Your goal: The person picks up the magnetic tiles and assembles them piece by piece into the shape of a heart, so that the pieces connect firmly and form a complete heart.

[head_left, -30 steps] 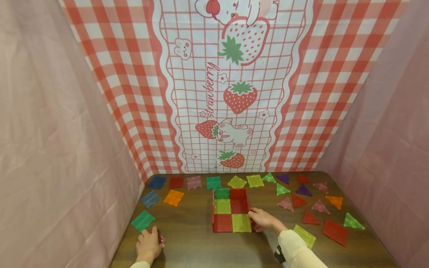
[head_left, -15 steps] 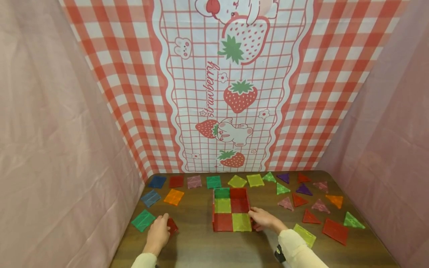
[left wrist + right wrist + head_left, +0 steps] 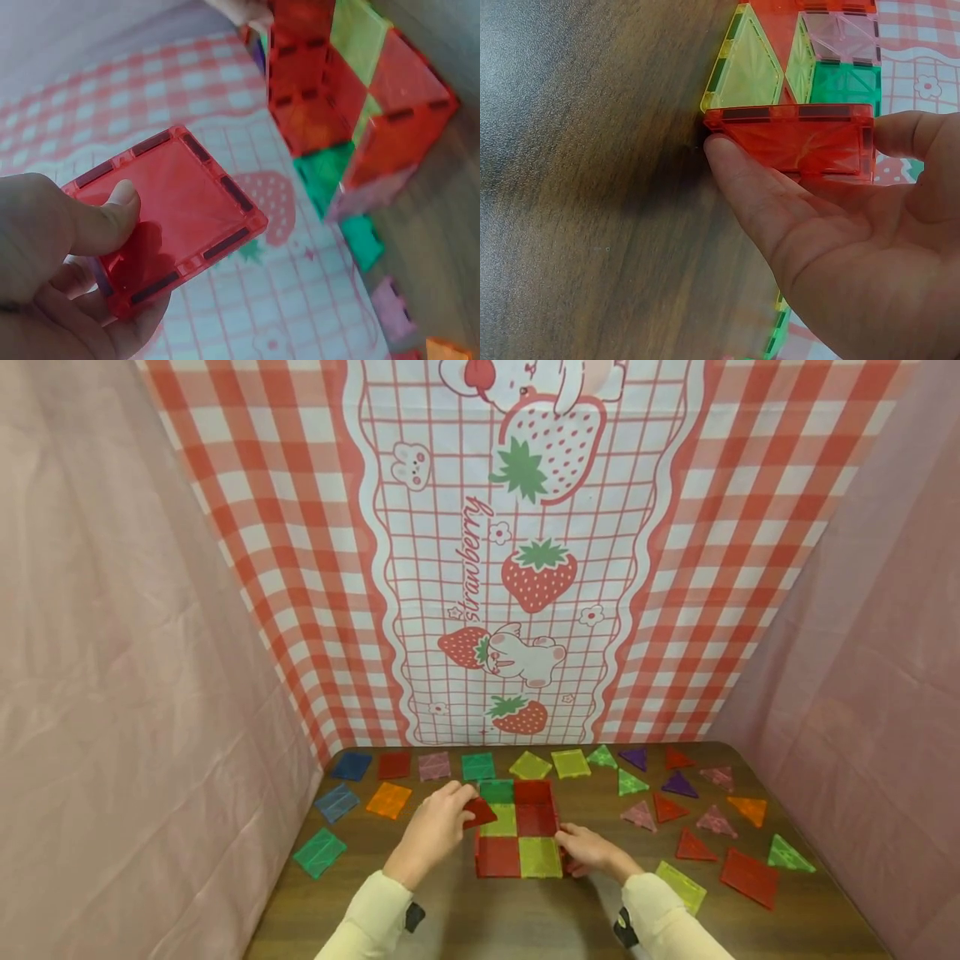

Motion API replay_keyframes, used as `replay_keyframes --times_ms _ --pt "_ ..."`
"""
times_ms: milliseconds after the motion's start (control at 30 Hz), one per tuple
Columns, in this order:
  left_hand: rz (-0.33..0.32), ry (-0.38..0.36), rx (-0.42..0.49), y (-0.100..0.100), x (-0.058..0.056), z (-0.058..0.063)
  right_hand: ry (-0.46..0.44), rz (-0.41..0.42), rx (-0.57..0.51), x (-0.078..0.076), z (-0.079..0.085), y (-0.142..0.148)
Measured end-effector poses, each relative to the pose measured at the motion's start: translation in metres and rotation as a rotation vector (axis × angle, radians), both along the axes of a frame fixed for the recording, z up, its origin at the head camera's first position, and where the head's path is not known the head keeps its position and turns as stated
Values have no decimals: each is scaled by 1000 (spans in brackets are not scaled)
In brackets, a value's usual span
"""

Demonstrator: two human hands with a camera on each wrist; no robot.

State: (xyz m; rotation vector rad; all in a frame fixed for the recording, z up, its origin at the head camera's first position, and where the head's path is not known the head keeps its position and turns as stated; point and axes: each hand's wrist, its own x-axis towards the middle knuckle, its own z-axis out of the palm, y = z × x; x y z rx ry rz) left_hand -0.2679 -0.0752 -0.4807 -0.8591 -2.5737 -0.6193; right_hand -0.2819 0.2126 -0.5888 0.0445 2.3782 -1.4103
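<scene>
My left hand (image 3: 432, 828) pinches a red square magnetic tile (image 3: 184, 199), thumb on its face and fingers behind. In the head view this tile overlaps the left back part of a low, open box of magnetic tiles (image 3: 498, 858). Yellow and red squares make a checkered floor; upright tiles stand along its back, left and right sides. My right hand (image 3: 590, 850) holds the box's right side. Close up in the right wrist view, its thumb and fingers span a red upright tile (image 3: 802, 142) from edge to edge.
Loose square tiles lie left and behind, including an orange one (image 3: 389, 801) and a green one (image 3: 320, 853). Several triangles, such as a purple one (image 3: 680, 784), spread over the right. A yellow square (image 3: 681, 887) lies near the right sleeve. Checked cloth (image 3: 300, 568) hangs behind the table.
My left hand has lifted the red tile from the table's left side and carried it right, up to the box. The right hand has stayed at the box's right side.
</scene>
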Motion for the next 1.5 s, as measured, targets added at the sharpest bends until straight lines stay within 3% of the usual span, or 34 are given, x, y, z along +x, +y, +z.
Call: replay_keyframes --times_ms 133,300,500,633,800,1367,1500 --pt "-60 -39 -60 20 -4 -9 1 -6 -1 0 -1 0" --pt "-103 -126 -119 41 -7 -35 0 -5 7 1 -3 1" --pt "-118 -164 -188 57 -6 -61 3 3 1 0 -4 0" --pt "-111 -156 -214 61 -5 -75 5 2 -2 0 -3 -1" --pt "-101 -85 -250 61 -6 -88 3 -4 -4 -1 -1 -1" --pt "-99 -53 -312 58 -9 -103 -8 -4 7 -4 -2 1" --pt "-97 15 -367 56 -8 -104 -10 -6 8 -3 -3 1"
